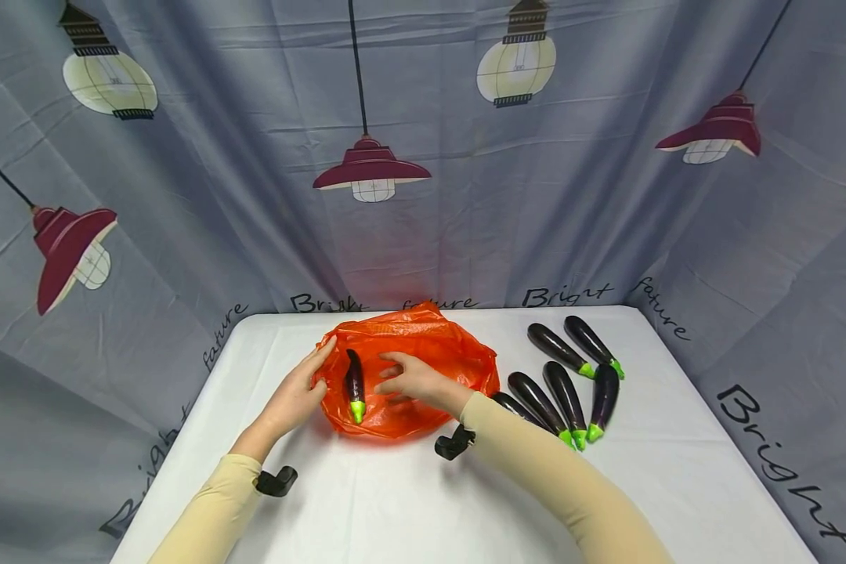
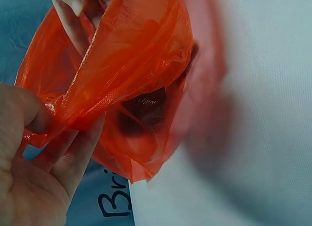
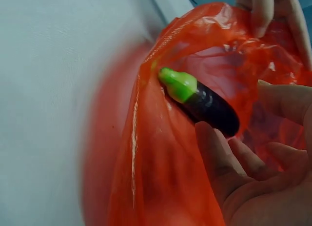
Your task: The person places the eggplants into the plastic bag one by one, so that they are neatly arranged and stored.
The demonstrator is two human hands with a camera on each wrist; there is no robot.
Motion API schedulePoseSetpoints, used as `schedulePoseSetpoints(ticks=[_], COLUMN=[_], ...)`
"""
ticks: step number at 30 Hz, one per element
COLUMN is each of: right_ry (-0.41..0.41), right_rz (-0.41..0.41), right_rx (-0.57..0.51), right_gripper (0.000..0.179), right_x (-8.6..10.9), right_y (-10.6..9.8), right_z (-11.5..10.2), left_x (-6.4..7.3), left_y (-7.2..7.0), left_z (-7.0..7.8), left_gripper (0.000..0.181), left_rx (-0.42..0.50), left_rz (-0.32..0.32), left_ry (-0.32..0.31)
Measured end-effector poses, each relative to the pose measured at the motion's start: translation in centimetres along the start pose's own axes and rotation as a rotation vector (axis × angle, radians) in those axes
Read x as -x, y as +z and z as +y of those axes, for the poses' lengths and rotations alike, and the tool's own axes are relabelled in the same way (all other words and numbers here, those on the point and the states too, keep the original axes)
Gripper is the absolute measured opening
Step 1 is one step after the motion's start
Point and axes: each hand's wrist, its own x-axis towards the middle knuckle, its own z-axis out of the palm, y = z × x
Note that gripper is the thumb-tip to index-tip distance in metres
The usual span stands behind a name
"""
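Note:
A red plastic bag (image 1: 416,415) lies mouth-up on the table, one eggplant (image 1: 355,384) inside with its green cap toward the near rim. My left hand (image 1: 298,398) pinches the bag's left rim between thumb and fingers. Over the bag's mouth is my right hand (image 1: 417,381), its fingers spread and nothing held. In the right wrist view the eggplant (image 3: 212,109) lies just beyond the right fingertips; whether they touch it I cannot tell. Through the film in the left wrist view a dark shape (image 2: 146,109) shows.
Several more eggplants (image 1: 566,392) lie on the table to the right of the bag, some beside my right forearm. The white table (image 1: 366,501) backs onto a grey curtain (image 1: 437,227) printed with lamps. A black wrist camera (image 1: 276,481) sits on each wrist.

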Motion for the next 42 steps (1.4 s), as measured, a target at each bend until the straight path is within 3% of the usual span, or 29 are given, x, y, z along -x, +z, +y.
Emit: schedulePoseSetpoints(ticks=[16,28,34,42], right_ry=[-0.067,-0.119,-0.125,-0.133], right_rz=[-0.003,-0.009,0.030,0.081], right_rx=[0.070,0.068,0.130,0.099], right_gripper=[0.075,0.075,0.075,0.076], right_x=[4.4,7.5,9.0,10.7], right_y=[-3.5,-6.5,-8.0,-10.1], right_z=[-0.8,-0.1,0.0,0.3], left_x=[0.0,-0.1,-0.1,-0.2], left_y=[0.4,0.6,0.6,0.8], left_z=[0.0,-0.8,-0.7,-0.6], left_gripper=[0.075,0.074,0.071,0.069], left_rx=[0.032,0.104,0.125,0.123], left_rz=[0.007,0.046,0.049,0.048], left_ry=[-0.031,-0.006,0.002,0.015])
